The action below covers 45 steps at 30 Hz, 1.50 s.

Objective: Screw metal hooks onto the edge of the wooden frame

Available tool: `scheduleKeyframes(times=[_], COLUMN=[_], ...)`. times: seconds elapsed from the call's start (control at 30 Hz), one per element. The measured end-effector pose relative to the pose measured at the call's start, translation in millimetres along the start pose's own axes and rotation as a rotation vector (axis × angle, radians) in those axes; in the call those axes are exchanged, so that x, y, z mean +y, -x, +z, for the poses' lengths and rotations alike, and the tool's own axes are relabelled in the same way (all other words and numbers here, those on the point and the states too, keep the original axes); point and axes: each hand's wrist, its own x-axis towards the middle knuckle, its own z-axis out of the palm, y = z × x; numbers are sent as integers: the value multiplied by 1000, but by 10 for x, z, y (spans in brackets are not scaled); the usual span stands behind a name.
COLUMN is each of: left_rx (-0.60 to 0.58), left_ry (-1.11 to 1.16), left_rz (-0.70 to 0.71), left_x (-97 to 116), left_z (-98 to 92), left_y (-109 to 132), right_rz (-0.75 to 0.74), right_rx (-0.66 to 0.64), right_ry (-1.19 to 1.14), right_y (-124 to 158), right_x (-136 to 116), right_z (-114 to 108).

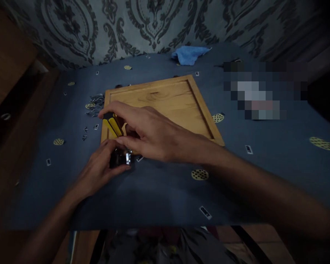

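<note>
While the right hand (151, 132) grips the screwdriver (112, 125), its axis slants down toward the fitting (128, 158) the left hand (97, 167) pinches.

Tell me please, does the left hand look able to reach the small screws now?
Probably yes: the small screws lie just beyond the left hand, with nothing visible between them, though it would have to leave the shiny metal part at its thumb.

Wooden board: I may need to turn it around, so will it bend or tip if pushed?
The wooden board will probably stay stiff, given its solid-looking raised rim. Lying broad and flat, it seems unlikely to roll or tip.
</note>
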Motion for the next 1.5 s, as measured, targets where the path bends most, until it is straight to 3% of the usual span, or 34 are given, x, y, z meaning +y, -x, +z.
scheduleKeyframes(times=[0.3,0.83,1.17,1.4,1.5], left_rx=[22,19,25,75,67], left_ry=[-12,-14,-19,-5,12], left_rz=[7,-12,9,22,-1], left_x=[10,-13,-11,-46,-34], left_z=[8,29,34,59,55], left_y=[-12,-3,-9,6,4], right_rz=[-73,31,45,76,62], right_rx=[10,118,-75,127,120], right_ry=[-44,-33,-223,-137,-158], right_y=[16,-2,28,22,27], right_x=[-11,10,-26,21,-2], right_z=[12,77,-27,125,103])
